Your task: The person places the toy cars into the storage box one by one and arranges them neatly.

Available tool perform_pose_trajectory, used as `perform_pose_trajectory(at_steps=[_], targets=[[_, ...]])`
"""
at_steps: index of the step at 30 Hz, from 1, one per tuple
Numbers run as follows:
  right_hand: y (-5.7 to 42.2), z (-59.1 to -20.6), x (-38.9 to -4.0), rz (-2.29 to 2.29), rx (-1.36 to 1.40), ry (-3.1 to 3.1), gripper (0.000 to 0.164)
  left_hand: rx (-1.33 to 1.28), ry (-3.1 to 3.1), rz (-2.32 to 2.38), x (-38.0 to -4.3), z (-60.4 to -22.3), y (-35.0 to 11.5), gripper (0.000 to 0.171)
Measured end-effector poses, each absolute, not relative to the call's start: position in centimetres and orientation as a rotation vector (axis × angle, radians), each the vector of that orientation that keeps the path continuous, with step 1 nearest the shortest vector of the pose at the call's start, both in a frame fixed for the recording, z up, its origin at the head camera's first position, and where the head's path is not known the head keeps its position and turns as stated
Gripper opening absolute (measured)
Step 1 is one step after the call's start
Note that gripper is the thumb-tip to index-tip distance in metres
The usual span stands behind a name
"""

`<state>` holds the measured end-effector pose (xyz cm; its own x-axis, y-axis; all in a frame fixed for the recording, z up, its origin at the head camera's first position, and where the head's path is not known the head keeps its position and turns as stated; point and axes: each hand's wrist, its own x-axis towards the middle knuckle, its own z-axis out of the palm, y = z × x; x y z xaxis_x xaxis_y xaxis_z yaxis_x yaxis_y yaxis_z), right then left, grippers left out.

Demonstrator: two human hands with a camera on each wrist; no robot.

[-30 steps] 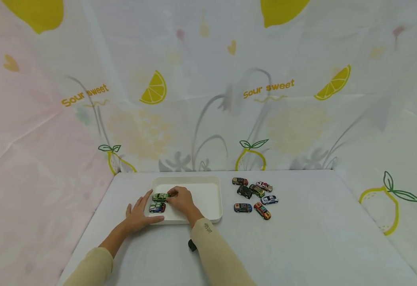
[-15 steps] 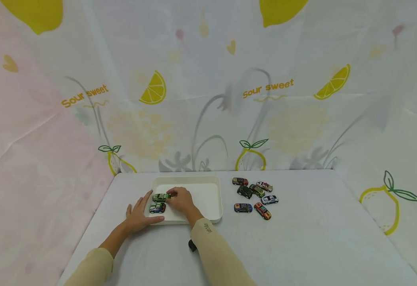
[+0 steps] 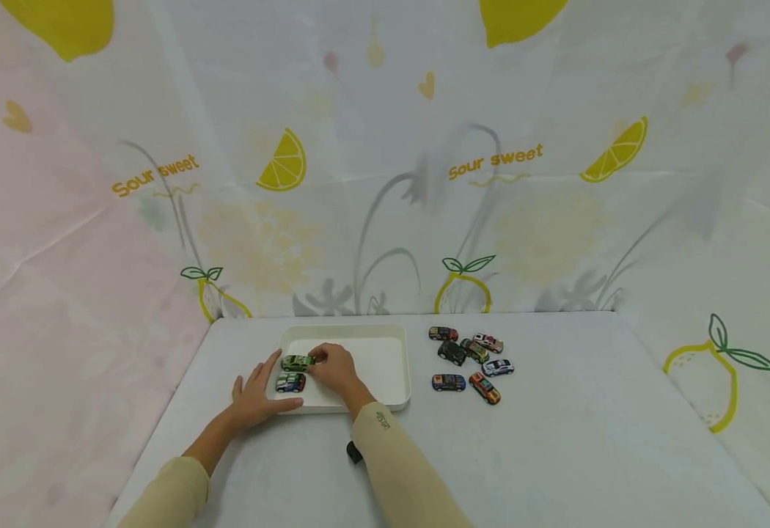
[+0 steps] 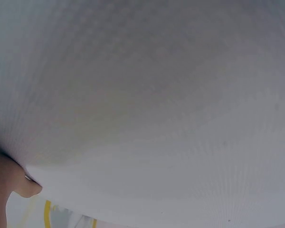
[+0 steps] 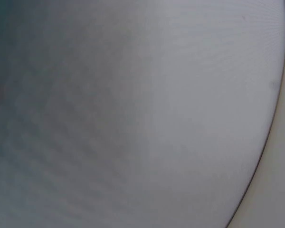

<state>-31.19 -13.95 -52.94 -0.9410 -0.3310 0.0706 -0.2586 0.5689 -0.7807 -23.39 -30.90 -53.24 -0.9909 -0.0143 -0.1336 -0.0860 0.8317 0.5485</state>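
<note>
In the head view a white tray (image 3: 385,367) lies on the table, with two toy cars at its left end. My right hand (image 3: 337,369) reaches over the tray and pinches the rear one, a green toy car (image 3: 295,363), by its right end. Just in front of it sits a white, green and blue toy car (image 3: 290,383). The left hand (image 3: 253,400) rests at the tray's left front corner, fingers spread and the thumb along the front rim. Only part of that hand (image 4: 9,183) shows in the left wrist view; the right wrist view shows mostly pale surface.
Right of the tray lie several more toy cars, among them a blue one (image 3: 449,383), an orange-red one (image 3: 485,388), a white one (image 3: 498,367) and a black one (image 3: 452,353). A small black object (image 3: 354,452) sits beside the right sleeve. A printed cloth (image 3: 385,242) hangs behind the table.
</note>
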Motion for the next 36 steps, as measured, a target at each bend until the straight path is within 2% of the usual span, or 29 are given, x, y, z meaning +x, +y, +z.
perform_pose_trajectory(at_steps=[36], targets=[[-13.99, -53.24, -31.43, -1.350, -0.464, 2.670, 0.019, -0.081, 2.896, 0.885, -23.58, -53.63, -31.06, 0.111]])
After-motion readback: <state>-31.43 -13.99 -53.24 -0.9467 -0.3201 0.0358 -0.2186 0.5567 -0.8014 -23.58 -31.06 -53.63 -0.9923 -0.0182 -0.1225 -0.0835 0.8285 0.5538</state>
